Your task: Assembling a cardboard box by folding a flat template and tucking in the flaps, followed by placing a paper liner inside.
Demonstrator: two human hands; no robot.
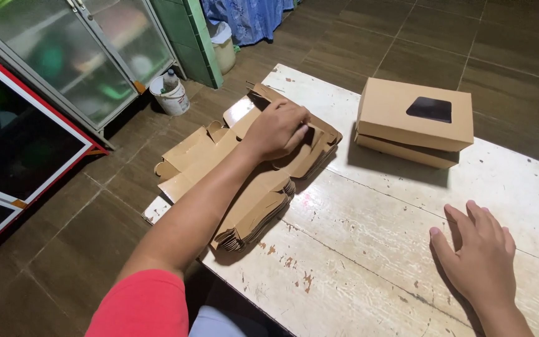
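The left hand [277, 130] lay on the stack of flat cartons [244, 175] at the surface's [369, 249] left edge, its grip curled over the top carton's edge. Right of the stack, the right hand [478, 249] rested flat, fingers spread, below two folded boxes [414, 122].

Matt brown cardboard blanks [251, 181] — chipped painted table [357, 249]

Open tabletop [369, 237] between right hand [478, 256] and left hand [277, 130]. Beyond right hand, stacked boxes [414, 122] obstructing. Under left hand, flat cartons [251, 187] piled.
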